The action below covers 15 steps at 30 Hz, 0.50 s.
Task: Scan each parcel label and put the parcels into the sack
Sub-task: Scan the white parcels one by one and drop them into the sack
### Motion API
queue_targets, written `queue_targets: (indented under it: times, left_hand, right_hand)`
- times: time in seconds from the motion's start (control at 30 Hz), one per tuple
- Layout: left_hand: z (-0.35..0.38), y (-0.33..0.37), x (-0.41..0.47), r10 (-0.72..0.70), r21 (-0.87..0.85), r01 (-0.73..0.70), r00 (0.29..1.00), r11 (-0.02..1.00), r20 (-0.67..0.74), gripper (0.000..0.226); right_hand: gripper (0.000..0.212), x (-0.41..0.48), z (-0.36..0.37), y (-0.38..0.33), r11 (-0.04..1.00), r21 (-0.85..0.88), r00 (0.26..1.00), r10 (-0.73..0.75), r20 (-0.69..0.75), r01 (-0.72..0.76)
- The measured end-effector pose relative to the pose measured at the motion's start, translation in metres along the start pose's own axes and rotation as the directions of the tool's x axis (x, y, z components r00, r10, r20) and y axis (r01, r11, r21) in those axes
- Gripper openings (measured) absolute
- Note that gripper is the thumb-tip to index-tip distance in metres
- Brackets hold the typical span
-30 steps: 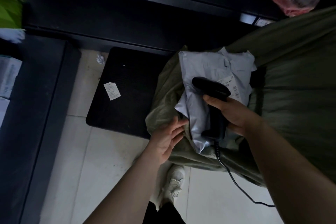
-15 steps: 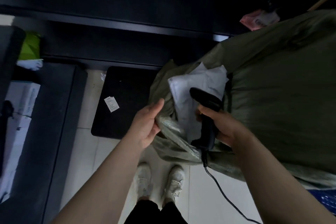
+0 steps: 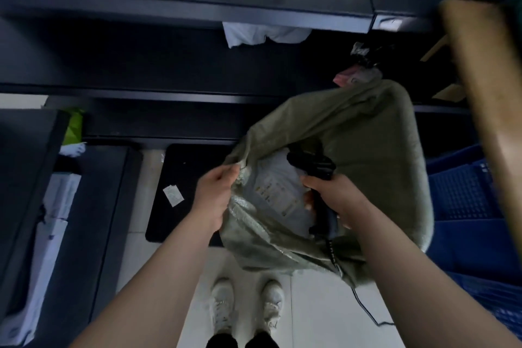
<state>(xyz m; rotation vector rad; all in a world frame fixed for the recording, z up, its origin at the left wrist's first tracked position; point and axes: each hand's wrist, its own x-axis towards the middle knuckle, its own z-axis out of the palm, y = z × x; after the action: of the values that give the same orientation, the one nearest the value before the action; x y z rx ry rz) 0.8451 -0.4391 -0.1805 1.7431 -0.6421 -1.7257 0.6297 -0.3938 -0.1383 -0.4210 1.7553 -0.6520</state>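
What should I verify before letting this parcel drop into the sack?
1. Mouth of the sack held open: ok, the left hand grips its rim.
2. The parcel at the opening: ok, it lies inside the mouth, label up.
3. The label scanned: cannot tell.
4. The scanner secure: ok, the right hand grips its handle.
5. The cable clear of the mouth: cannot tell, it trails down the sack's near side.

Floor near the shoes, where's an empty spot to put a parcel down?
Bare tile lies right of the shoes, between them and the scanner cable. The black mat is mostly bare beyond its paper slip. Crowded: the sack and blue crates fill the right side.
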Motion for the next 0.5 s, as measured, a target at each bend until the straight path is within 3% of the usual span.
queue_targets:
  times: [0.13, 0.27, 0.37, 0.5]
  left_hand:
    - [-0.011, -0.001, -0.013, 0.066, 0.182, -0.039, 0.987, 0.983, -0.146, 0.016]
    - [-0.023, 0.001, -0.031, 0.127, 0.482, -0.056, 0.985, 0.874, -0.115, 0.023]
    - [-0.024, 0.016, -0.05, 0.226, 0.754, -0.146, 0.974, 0.641, -0.004, 0.039]
    - [-0.013, 0.044, -0.094, 0.321, 0.878, -0.361, 0.911, 0.315, 0.26, 0.045]
  right_hand:
    - [0.021, -0.018, -0.014, -0.007, 0.999, 0.004, 0.999, -0.047, 0.008, 0.047]
    - [0.022, -0.048, -0.029, -0.014, 0.994, -0.011, 0.994, -0.106, 0.013, 0.107]
    - [0.023, -0.083, -0.043, -0.019, 0.987, -0.021, 0.987, -0.162, -0.003, 0.162]
    - [0.022, -0.145, -0.061, -0.016, 0.979, -0.018, 0.975, -0.206, -0.079, 0.205]
